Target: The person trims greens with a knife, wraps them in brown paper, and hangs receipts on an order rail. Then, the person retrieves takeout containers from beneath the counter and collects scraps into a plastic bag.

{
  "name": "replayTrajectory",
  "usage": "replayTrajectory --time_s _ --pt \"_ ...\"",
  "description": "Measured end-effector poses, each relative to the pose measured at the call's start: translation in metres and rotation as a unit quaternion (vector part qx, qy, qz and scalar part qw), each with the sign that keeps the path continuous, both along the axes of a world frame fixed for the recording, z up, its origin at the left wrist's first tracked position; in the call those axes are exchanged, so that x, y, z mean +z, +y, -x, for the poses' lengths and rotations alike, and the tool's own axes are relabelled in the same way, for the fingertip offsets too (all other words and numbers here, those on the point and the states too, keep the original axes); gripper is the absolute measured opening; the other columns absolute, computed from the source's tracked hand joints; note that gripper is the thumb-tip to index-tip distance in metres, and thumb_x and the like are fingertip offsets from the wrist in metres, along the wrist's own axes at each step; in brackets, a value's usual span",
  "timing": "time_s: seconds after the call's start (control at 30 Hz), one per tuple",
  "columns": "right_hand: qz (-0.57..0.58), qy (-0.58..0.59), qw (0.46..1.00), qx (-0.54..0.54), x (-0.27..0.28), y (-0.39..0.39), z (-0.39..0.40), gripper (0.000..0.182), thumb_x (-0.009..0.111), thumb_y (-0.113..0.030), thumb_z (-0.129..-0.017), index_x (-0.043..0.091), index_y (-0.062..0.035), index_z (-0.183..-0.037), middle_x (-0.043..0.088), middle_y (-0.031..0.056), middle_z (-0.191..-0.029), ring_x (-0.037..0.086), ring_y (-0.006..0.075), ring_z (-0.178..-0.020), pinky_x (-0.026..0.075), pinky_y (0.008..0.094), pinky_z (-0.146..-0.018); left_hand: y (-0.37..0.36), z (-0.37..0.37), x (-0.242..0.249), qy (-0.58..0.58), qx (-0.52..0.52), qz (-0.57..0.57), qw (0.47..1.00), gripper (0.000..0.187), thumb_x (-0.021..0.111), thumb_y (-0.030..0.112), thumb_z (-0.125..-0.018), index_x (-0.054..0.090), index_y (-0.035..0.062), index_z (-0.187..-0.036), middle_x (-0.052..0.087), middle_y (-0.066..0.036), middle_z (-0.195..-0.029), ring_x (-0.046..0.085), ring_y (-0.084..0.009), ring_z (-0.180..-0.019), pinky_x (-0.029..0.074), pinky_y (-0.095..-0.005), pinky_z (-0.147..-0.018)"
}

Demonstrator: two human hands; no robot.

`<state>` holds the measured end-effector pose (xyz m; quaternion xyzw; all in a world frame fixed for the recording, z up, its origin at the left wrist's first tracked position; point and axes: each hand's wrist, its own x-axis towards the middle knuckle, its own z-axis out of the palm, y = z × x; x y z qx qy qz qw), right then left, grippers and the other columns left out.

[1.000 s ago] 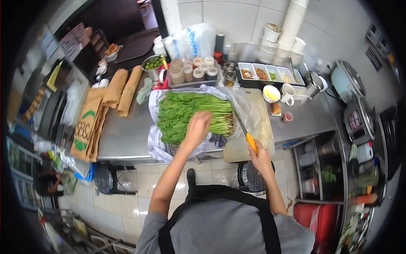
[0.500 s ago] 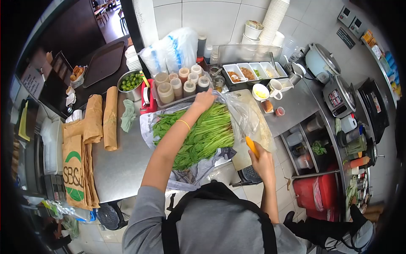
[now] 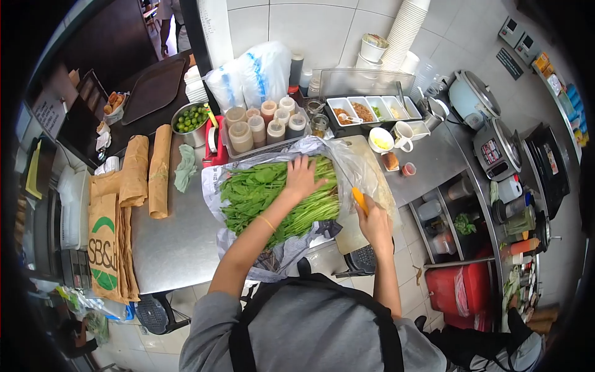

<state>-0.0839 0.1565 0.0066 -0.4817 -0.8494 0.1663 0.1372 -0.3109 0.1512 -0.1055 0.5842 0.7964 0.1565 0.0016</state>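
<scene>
Big bundle of leafy greens (image 3: 273,195) lies flat on an opened clear plastic bag (image 3: 356,164) near the counter's front edge, leaves toward the left, pale green stems toward the right. Knife with orange handle (image 3: 359,201) sits just right of the stem ends, blade hidden against the plastic.

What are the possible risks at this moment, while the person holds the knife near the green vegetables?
1. The left hand presses on the leafy greens close to the knife gripped by the right hand; a slip might cut fingers.
2. The greens lie on a loose plastic bag that also covers part of the cutting board; the bundle may slide.
3. The bag hangs over the counter edge, so greens could fall.
</scene>
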Motion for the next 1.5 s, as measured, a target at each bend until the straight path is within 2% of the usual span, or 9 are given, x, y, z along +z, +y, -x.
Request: replayTrajectory --time_s 0.07,0.2,0.33,0.6,0.73,0.97,1.23,1.33,1.5 --pt "0.006 0.013 1.0 0.004 0.006 -0.01 -0.009 0.034 0.059 -0.021 -0.083 0.056 -0.0059 -0.113 0.062 0.0219 -0.096 0.059 0.0389 -0.088 0.047 0.0448 -0.073 -0.015 -0.019 -0.005 0.104 -0.003 -0.08 0.991 0.082 0.053 0.065 -0.073 0.049 0.0001 -0.122 0.048 -0.015 -0.116 0.039 -0.0294 -0.115 0.022 -0.052 -0.102" --pt "-0.027 0.027 0.997 0.068 -0.001 -0.008 -0.028 0.032 0.059 -0.016 -0.082 0.055 -0.0027 -0.111 0.062 0.023 -0.088 0.06 0.0401 -0.081 0.048 0.0456 -0.068 -0.006 -0.036 -0.023 0.024 0.019 -0.091 0.995 0.09 0.069 0.061 -0.058 0.047 -0.0007 -0.12 0.049 -0.017 -0.115 0.043 -0.0319 -0.112 0.025 -0.0555 -0.101" --pt "0.009 -0.021 0.998 0.058 -0.003 0.002 -0.016 0.035 0.058 -0.013 -0.083 0.055 -0.0022 -0.116 0.061 0.0229 -0.103 0.059 0.0381 -0.094 0.047 0.0425 -0.079 0.001 -0.027 -0.012 0.002 0.017 -0.011 1.0 0.074 0.07 0.055 -0.061 0.054 -0.0004 -0.108 0.054 -0.015 -0.108 0.046 -0.0302 -0.107 0.033 -0.0484 -0.095" --pt "-0.01 -0.03 0.996 0.08 -0.005 0.014 -0.008 0.036 0.058 -0.016 -0.083 0.055 -0.0033 -0.116 0.061 0.0244 -0.095 0.058 0.0412 -0.089 0.045 0.0465 -0.075 0.051 0.035 0.012 -0.197 0.082 0.067 0.975 0.046 0.052 0.039 -0.081 0.061 -0.0004 -0.103 0.052 -0.021 -0.115 0.051 -0.0353 -0.109 0.043 -0.0421 -0.09" --pt "-0.012 -0.007 0.996 0.085 -0.01 0.012 -0.012 0.036 0.059 -0.019 -0.083 0.055 -0.0037 -0.116 0.062 0.0243 -0.096 0.059 0.0407 -0.09 0.046 0.0454 -0.075 0.059 0.043 0.024 -0.158 0.037 0.192 0.968 0.053 0.051 0.042 -0.082 0.055 0.0025 -0.117 0.049 -0.019 -0.124 0.048 -0.0332 -0.115 0.04 -0.0412 -0.094" --pt "0.017 -0.017 0.998 0.057 -0.009 0.007 -0.021 0.037 0.057 -0.021 -0.085 0.054 -0.0029 -0.117 0.06 0.0243 -0.101 0.058 0.0406 -0.093 0.046 0.0453 -0.077 0.05 0.034 0.012 -0.147 0.045 0.178 0.972 0.083 0.058 0.049 -0.076 0.024 0.0064 -0.139 0.035 -0.019 -0.137 0.045 -0.0331 -0.118 0.038 -0.0395 -0.097" --pt "-0.008 0.02 0.997 0.077 -0.01 0.005 -0.029 0.034 0.055 -0.017 -0.085 0.053 -0.0031 -0.116 0.06 0.0236 -0.099 0.058 0.0411 -0.088 0.047 0.0463 -0.073 0.049 0.05 -0.01 -0.164 -0.052 0.072 0.983 0.072 0.063 0.038 -0.074 0.038 -0.0011 -0.129 0.038 -0.026 -0.131 0.04 -0.0398 -0.119 0.035 -0.0431 -0.101" --pt "-0.007 0.019 0.998 0.065 -0.005 -0.002 -0.029 0.035 0.056 -0.019 -0.084 0.052 -0.0037 -0.116 0.061 0.0218 -0.097 0.06 0.0397 -0.083 0.047 0.0479 -0.07 0.061 0.072 -0.04 -0.108 -0.039 0.078 0.99 0.036 0.06 0.032 -0.079 0.064 0.0018 -0.097 0.056 -0.024 -0.104 0.047 -0.0376 -0.111 0.042 -0.0436 -0.09" --pt "0.057 0.01 0.998 0.032 0.009 -0.012 -0.026 0.035 0.058 -0.02 -0.083 0.054 -0.0052 -0.115 0.061 0.0202 -0.101 0.059 0.0381 -0.091 0.047 0.0444 -0.075 0.035 0.04 0.012 -0.084 -0.004 0.149 0.985 0.058 0.055 0.055 -0.077 0.064 0.006 -0.106 0.04 -0.023 -0.128 0.038 -0.039 -0.119 0.036 -0.0488 -0.096"
